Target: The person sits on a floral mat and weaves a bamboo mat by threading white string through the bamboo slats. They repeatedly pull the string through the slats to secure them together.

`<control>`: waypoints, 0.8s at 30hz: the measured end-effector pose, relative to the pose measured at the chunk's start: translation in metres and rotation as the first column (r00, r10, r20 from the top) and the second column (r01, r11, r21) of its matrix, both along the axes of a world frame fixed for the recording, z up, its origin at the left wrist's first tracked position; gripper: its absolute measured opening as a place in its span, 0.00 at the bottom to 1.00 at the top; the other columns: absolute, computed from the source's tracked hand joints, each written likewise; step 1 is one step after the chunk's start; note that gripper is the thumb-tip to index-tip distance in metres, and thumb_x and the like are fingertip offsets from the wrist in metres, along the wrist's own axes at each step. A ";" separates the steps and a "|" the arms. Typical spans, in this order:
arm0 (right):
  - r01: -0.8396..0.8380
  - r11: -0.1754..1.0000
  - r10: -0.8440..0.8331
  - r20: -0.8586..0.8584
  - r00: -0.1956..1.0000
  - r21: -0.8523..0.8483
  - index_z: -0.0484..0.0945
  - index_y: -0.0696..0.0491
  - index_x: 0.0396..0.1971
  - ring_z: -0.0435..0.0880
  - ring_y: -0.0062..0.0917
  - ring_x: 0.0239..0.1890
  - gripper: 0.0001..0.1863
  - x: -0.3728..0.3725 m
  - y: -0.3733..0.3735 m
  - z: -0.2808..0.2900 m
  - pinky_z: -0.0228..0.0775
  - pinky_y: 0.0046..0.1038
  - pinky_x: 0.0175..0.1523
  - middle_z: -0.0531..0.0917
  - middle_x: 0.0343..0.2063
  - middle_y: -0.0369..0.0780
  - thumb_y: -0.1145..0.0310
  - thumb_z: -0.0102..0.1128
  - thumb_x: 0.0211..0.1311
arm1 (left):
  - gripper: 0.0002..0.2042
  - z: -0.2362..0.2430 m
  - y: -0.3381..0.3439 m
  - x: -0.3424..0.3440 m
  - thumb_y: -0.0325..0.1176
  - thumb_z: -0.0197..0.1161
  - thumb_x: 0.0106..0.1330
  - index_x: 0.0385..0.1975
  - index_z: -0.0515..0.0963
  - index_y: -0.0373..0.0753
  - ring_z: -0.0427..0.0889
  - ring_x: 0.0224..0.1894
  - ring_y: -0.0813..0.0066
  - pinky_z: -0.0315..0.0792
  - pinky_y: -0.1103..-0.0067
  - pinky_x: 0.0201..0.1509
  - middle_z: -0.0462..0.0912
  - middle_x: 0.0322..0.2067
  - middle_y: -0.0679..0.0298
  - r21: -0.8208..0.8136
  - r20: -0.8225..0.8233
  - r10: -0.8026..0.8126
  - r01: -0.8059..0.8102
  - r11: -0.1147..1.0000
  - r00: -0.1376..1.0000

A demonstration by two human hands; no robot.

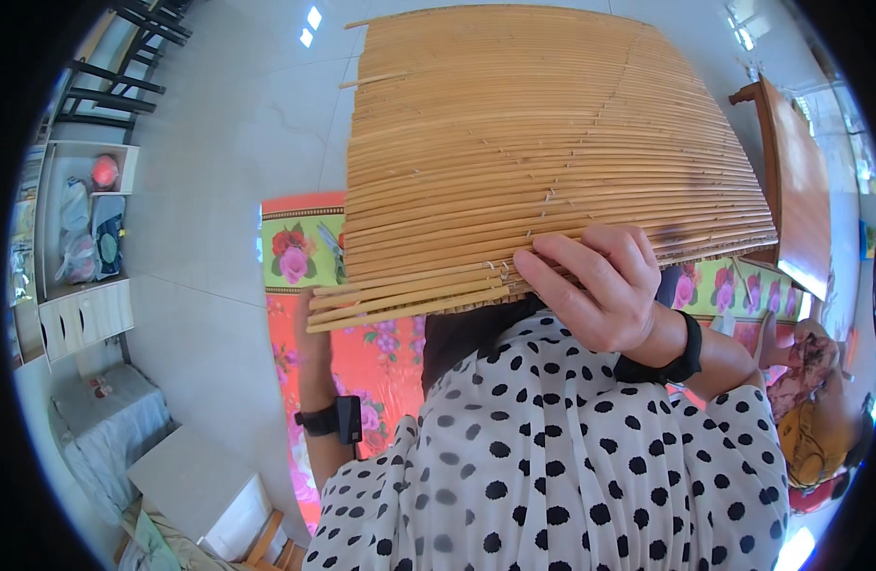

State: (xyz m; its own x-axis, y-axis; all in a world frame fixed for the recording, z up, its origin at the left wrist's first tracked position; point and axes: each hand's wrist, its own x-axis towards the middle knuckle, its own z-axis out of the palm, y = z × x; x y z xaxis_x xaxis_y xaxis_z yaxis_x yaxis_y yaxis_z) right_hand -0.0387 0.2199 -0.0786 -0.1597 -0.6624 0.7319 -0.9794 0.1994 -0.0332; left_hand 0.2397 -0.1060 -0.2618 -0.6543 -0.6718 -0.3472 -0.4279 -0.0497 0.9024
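Observation:
A wide mat of thin tan sticks [514,124], bound by rows of stitches, is held up in front of me. Several sticks jut unevenly from its near left corner. My right hand [600,285] grips the near edge right of centre, fingers bent over the top beside white thread ends. At the near left corner my left hand [308,319] reaches up behind the mat, its fingers hidden. Partly covered by the mat's left edge, what looks like a pair of scissors [331,249] lies on a red and green flowered floor cloth [284,314].
Shelves with bags [76,228] and a pale box [205,485] stand at the left. Black metal legs [114,95] rise at the far left. On the right are a brown wooden panel [790,181] and another person [805,371] at the cloth's edge.

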 end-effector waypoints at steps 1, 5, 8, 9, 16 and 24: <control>-0.002 1.000 0.002 -0.009 1.000 -0.003 0.89 0.50 0.39 0.77 0.24 0.33 0.21 0.001 -0.001 -0.001 0.65 0.25 0.36 0.87 0.39 0.32 0.66 0.66 0.39 | 0.10 0.007 -0.008 0.004 0.28 0.61 0.73 0.50 0.77 0.34 0.79 0.40 0.76 0.74 0.78 0.44 0.82 0.44 0.64 -0.114 0.013 0.000 0.001 0.994 1.000; 0.013 1.000 -0.013 -0.045 0.999 0.000 0.88 0.50 0.41 0.78 0.25 0.34 0.21 0.001 0.002 -0.003 0.66 0.26 0.36 0.86 0.40 0.33 0.68 0.65 0.41 | 0.08 0.075 0.004 -0.011 0.23 0.67 0.67 0.44 0.79 0.34 0.80 0.34 0.75 0.73 0.81 0.38 0.83 0.36 0.62 -0.544 -0.014 -0.123 0.096 0.834 0.992; 0.026 0.999 -0.023 -0.111 0.994 0.031 0.87 0.51 0.43 0.78 0.25 0.35 0.23 -0.006 -0.001 0.010 0.66 0.26 0.36 0.86 0.41 0.33 0.68 0.65 0.41 | 0.08 0.127 0.036 -0.041 0.21 0.70 0.62 0.38 0.79 0.34 0.80 0.31 0.73 0.73 0.80 0.35 0.82 0.31 0.59 -0.588 -0.124 -0.307 0.179 0.789 0.944; 0.023 0.999 -0.020 -0.074 0.997 0.045 0.87 0.51 0.43 0.79 0.26 0.35 0.22 -0.013 -0.002 0.019 0.69 0.28 0.36 0.86 0.40 0.34 0.67 0.67 0.41 | 0.08 0.144 0.051 -0.050 0.20 0.71 0.61 0.36 0.79 0.34 0.80 0.29 0.72 0.74 0.79 0.34 0.82 0.30 0.58 -0.548 -0.176 -0.356 0.209 0.810 0.918; 0.045 0.997 -0.041 0.051 0.998 -0.070 0.85 0.50 0.36 0.80 0.31 0.33 0.16 -0.054 -0.041 0.070 0.76 0.32 0.37 0.85 0.33 0.34 0.72 0.77 0.44 | 0.06 0.225 0.091 -0.131 0.19 0.70 0.62 0.35 0.79 0.34 0.80 0.25 0.72 0.72 0.81 0.30 0.81 0.29 0.60 -0.551 -0.436 -0.644 0.378 0.743 0.629; 0.108 0.992 -0.092 0.226 0.970 -0.059 0.87 0.54 0.37 0.83 0.36 0.35 0.10 -0.091 -0.048 0.102 0.77 0.35 0.39 0.87 0.31 0.39 0.70 0.74 0.55 | 0.06 0.244 0.106 -0.223 0.17 0.66 0.66 0.40 0.83 0.33 0.82 0.23 0.80 0.72 0.83 0.27 0.77 0.28 0.63 -0.492 -0.613 -0.466 0.154 0.857 0.637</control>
